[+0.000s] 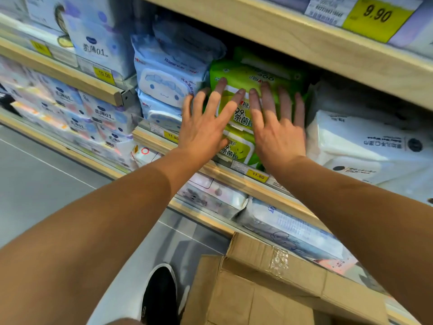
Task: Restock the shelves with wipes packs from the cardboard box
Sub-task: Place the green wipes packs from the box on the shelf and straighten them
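On the wooden middle shelf (236,178), green plastic wipes packs (248,77) are lying stacked under both palms; left hand (206,127) and right hand (276,134) are pressing them flat-fingered, side by side, above the brown cardboard box (257,289).

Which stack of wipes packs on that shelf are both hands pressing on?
The green packs in the middle. The left hand and right hand lie flat on them; the blue packs and white packs flank them untouched.
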The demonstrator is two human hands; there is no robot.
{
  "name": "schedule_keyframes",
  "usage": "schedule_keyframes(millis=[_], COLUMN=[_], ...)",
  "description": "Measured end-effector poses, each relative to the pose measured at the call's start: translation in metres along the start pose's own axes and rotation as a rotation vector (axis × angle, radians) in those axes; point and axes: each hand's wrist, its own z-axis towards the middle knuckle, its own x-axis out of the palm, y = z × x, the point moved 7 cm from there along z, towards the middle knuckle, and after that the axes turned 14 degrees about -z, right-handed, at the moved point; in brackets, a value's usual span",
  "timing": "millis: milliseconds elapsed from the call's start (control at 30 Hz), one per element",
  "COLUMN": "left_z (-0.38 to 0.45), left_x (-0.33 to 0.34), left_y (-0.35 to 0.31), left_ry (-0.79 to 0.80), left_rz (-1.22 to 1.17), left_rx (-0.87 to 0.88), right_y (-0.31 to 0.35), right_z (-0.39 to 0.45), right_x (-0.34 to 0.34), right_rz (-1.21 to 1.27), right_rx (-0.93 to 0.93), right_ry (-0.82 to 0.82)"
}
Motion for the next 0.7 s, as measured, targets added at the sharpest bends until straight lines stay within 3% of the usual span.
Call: schedule_keyframes(millis=[300, 467, 700], left_z=[-0.002, -0.013, -0.027], left_x=[-0.018, -0.04, -0.063], left_y=[-0.006, -0.021, -0.121], left_ry=[0.031, 0.096, 0.1], left_rz=[-0.026, -0.064, -0.158], left_rx=[0.016, 0.002, 0.132], right_y=[-0.008, -0.033, -0.118], right_z=[0.0, -0.05, -0.141], right_x=[-0.016, -0.047, -0.02], right_rz=[0.116, 0.316, 0.388], right_rx=[-0.046, -0.018, 0.146], right_ry=[0.092, -0.002, 0.058])
